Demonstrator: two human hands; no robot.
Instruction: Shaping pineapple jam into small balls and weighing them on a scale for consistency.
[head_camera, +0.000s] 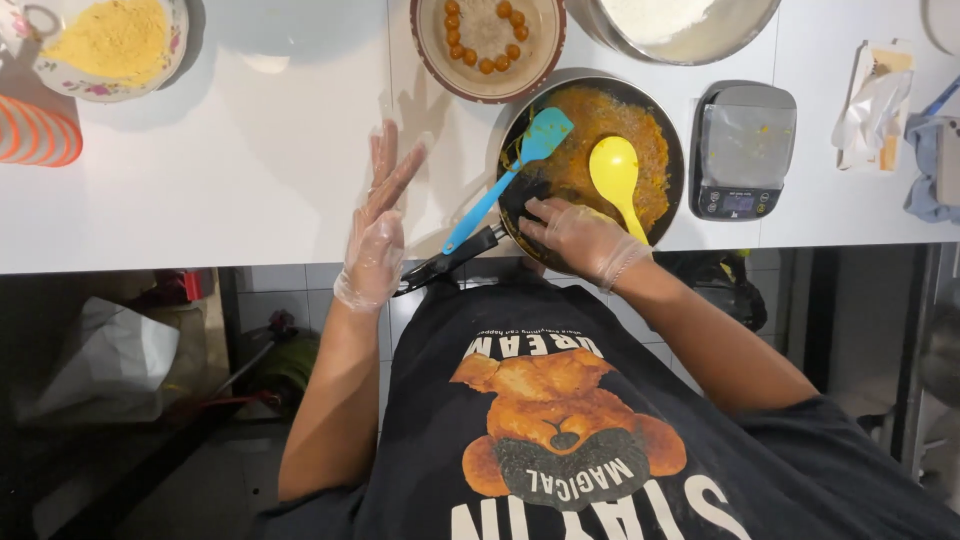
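My right hand (582, 238), in a clear plastic glove, reaches into a black frying pan (512, 205) holding an orange mixture (590, 115); its fingers press at the near side of the mixture beside a yellow spoon (615, 175). A blue spatula (510, 170) leans on the pan's left rim. My left hand (378, 225), also gloved, hovers flat with fingers stretched over the white counter (250, 150), left of the pan, holding nothing. A round plate (488, 88) behind the pan carries several small orange balls (482, 40).
A flowered bowl of yellow powder (112, 40) sits at the far left, near an orange striped cup (35, 132). A metal bowl of white flour (672, 25) and a digital scale (742, 150) stand to the right, then a plastic-wrapped packet (875, 100). The counter edge runs below my hands.
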